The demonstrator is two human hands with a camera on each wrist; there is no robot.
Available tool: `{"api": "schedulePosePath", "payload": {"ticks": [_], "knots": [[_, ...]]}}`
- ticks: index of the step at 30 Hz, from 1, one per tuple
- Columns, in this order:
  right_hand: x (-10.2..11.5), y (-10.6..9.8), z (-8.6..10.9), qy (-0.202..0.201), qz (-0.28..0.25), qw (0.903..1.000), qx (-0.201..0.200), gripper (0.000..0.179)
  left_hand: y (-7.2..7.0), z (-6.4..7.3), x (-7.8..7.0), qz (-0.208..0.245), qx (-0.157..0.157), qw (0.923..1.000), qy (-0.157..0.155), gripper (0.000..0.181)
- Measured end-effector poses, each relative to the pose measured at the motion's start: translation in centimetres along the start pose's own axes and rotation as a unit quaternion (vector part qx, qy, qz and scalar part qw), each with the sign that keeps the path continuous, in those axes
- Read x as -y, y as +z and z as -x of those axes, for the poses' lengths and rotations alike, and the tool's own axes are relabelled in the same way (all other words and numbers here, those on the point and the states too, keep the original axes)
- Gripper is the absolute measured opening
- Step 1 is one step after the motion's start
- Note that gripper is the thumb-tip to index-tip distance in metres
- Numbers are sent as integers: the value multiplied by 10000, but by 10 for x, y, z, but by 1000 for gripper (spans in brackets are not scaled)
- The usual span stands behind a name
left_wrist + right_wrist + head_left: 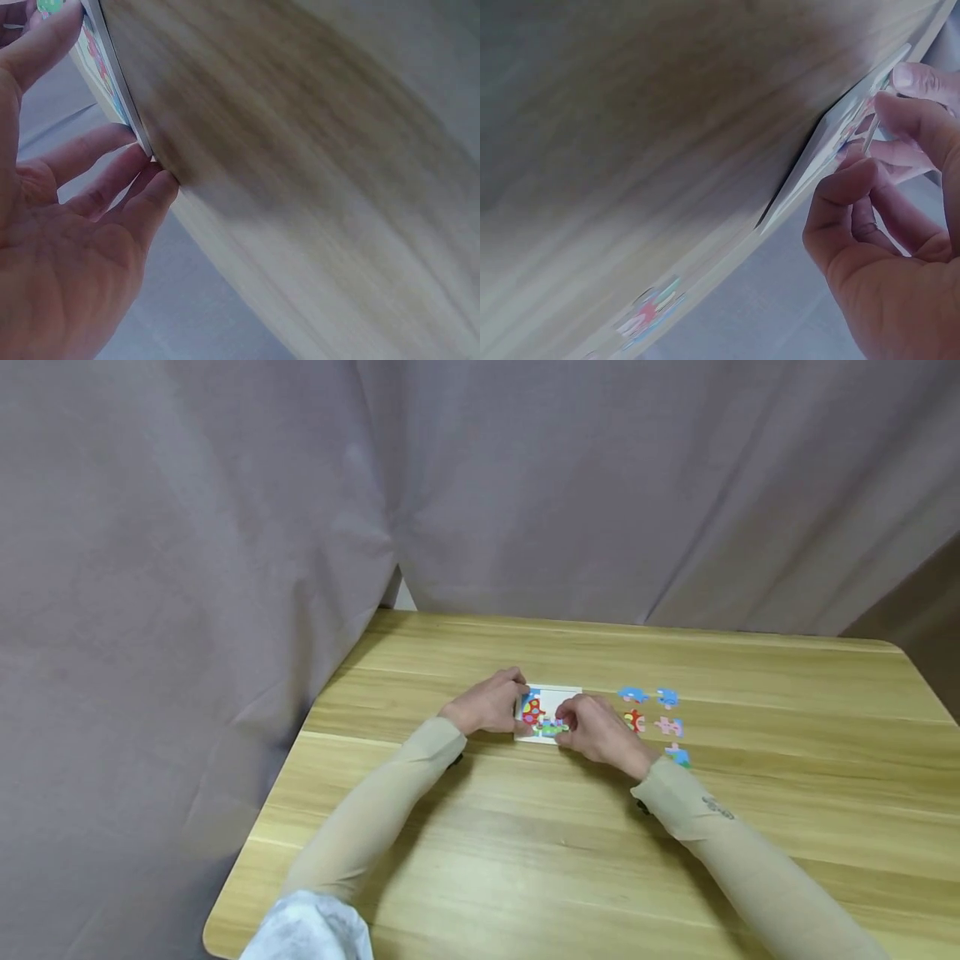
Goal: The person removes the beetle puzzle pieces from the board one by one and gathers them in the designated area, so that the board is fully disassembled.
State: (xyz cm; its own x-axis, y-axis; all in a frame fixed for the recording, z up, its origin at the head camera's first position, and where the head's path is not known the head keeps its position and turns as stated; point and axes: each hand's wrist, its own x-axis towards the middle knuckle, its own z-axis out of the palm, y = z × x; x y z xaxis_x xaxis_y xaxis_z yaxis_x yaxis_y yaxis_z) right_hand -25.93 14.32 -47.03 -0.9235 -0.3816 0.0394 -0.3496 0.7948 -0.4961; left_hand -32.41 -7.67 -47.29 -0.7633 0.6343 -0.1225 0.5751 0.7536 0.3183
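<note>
A small white puzzle tray point(557, 698) lies on the table, its left part filled with blue pieces and a red piece with yellow dots point(532, 708). My left hand point(491, 702) grips the tray's left side, thumb at the near corner and fingers at the far one. Over the tray's near right part, my right hand point(597, 730) pinches a puzzle piece point(871, 133) between thumb and fingers. The piece stands tilted, edge-on, in the right wrist view. Green and blue show beside the right fingertips in the head view; the fingers partly hide that area.
Several loose puzzle pieces lie right of the tray: two blue ones at the back point(633, 694), a red one point(634, 721), a pink-and-blue one point(670, 727) and a blue-green one point(678, 755). Beyond the wooden table point(480, 860) hangs a grey curtain point(525, 510).
</note>
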Motion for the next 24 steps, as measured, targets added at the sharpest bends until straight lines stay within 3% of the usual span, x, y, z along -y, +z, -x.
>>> {"api": "schedulePosePath", "payload": {"ticks": [5,24], "knots": [[-4,-5,6,247,-229,9993,154,29,0,0,0,95,5,10000,21,79],[-31,-19,40,358,-414,9981,-269,25,-2,7,7,270,122,9996,-44,84]]}}
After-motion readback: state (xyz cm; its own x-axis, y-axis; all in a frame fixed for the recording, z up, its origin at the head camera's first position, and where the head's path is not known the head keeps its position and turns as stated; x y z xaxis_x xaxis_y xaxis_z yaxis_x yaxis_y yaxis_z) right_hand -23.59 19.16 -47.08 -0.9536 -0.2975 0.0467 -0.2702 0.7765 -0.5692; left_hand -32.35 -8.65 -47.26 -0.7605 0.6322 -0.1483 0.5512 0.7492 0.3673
